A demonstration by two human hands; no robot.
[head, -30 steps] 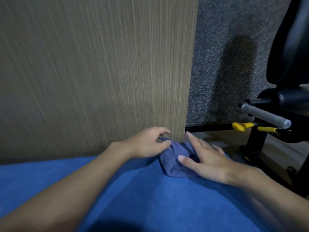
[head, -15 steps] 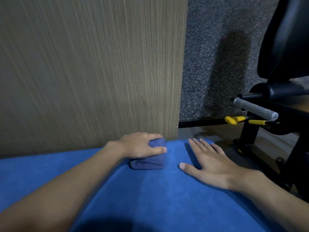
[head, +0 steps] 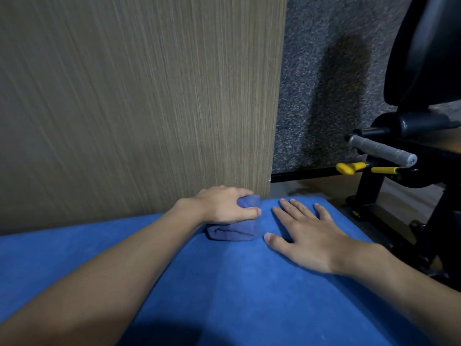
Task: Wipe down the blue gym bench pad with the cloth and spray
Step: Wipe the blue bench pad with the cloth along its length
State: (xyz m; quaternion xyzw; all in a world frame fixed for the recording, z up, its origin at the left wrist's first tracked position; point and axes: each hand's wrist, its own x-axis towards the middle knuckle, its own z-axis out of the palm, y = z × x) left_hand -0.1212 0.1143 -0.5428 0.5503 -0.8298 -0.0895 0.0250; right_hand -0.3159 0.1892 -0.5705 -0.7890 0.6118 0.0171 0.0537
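Since a second ago the right hand (head: 306, 236) has let go of the cloth (head: 234, 228) and settled flat on the pad, leaving the cloth bunched in the left hand (head: 224, 206) alone.

Filling the lower half of the view is the blue bench pad (head: 224, 308), a suede-like surface seen from above by the person leaning over it. Its far edge runs just beside a tall wood-grain panel (head: 124, 96). To the right of the panel is a grey speckled wall (head: 311, 83), and a black gym machine (head: 424, 71) stands beside the pad's right end.

Both bare forearms reach forward across the pad. The right hand lies palm down near the far right corner, fingers straight and spread, holding nothing; it looks placed there as a brace for the lean. The left hand is just beside it (a narrow strip of pad shows between them), fingers and thumb curled tightly round the cloth. The cloth is a greyish-blue wad pressed onto the pad by the panel's corner, probably gathered small so one hand can scrub with it.

On the machine, a grey grip bar (head: 381, 151) sticks out above a small yellow lever (head: 348, 168). No spray bottle is in view.
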